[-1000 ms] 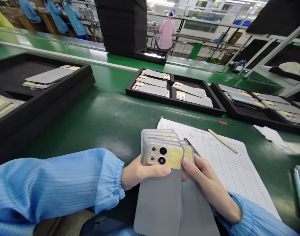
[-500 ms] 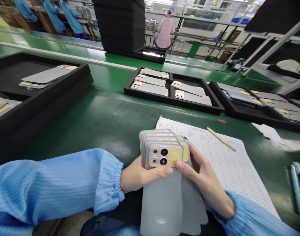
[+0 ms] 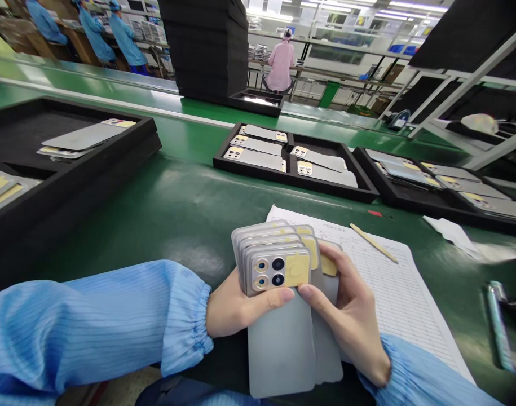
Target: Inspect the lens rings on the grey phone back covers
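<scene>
A fanned stack of grey phone back covers [image 3: 281, 344], with round camera rings and yellow film at the top, is held upright before me. My left hand [image 3: 243, 304] wraps round the stack's left side, its thumb lying across the front cover below the camera rings. On the other side my right hand [image 3: 346, 304] grips the stack, thumb tip on the front cover by the yellow film and fingers behind the rear covers. How many covers are in the stack is hidden. Under and behind the right hand lies a printed form sheet [image 3: 393, 287].
A wooden stick [image 3: 374, 243] lies on the sheet. Black trays with phone covers stand at the left [image 3: 126, 152], the middle [image 3: 294, 183] and the right [image 3: 393, 194]. A pen [image 3: 501, 327] and a white scrap [image 3: 452, 234] lie rightward. Several people sit beyond.
The covers are fanned wider to the right, with another yellow-filmed cover showing behind my right fingers. My right hand has shifted slightly left in view. The camera has tilted up a little.
</scene>
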The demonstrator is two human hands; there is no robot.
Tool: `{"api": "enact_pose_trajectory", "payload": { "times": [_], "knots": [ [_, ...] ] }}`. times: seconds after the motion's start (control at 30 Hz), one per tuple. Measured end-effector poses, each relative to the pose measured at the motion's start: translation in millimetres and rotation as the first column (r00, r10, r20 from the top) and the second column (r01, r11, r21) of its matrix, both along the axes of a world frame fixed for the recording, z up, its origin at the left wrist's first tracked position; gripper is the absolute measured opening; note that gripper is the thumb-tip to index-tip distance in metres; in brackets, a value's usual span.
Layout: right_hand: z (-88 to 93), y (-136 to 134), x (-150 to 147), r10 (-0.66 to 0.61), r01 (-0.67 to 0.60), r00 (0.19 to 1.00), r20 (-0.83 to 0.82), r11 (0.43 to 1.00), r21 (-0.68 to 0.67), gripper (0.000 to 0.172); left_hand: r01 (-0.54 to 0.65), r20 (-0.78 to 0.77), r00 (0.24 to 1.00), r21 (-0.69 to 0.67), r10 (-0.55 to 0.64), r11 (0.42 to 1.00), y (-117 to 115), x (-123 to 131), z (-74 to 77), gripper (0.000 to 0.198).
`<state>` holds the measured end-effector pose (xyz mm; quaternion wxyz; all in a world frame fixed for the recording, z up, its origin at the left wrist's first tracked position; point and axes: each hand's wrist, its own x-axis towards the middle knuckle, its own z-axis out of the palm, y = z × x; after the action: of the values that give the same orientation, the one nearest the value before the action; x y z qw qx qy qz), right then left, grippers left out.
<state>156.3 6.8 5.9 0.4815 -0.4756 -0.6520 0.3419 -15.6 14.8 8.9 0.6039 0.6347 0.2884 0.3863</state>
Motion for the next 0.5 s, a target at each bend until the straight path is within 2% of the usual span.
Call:
{"api": "enact_pose_trajectory", "payload": {
  "times": [0.23,0.4,0.5],
  "knots": [
    [-1.7,-2.2,-0.7,-0.043,0.039,0.997,0.062,0.997,0.067,0.048,-0.015,0.069,0.997,-0.051,0.018,0.999,2.7,1.9,2.3,0.045],
    [-0.3,-5.4,-0.5,-0.070,0.059,0.993,0.097,0.992,0.115,0.052,0.094,0.178,0.981,-0.058,-0.083,0.994,6.7,1.6,1.9,0.048],
    [0.4,-7.0,-0.2,-0.029,0.020,0.992,0.122,0.997,0.077,0.055,0.127,0.219,0.969,-0.053,-0.112,0.991,8.4,0.9,0.3,0.050]
  ]
}}
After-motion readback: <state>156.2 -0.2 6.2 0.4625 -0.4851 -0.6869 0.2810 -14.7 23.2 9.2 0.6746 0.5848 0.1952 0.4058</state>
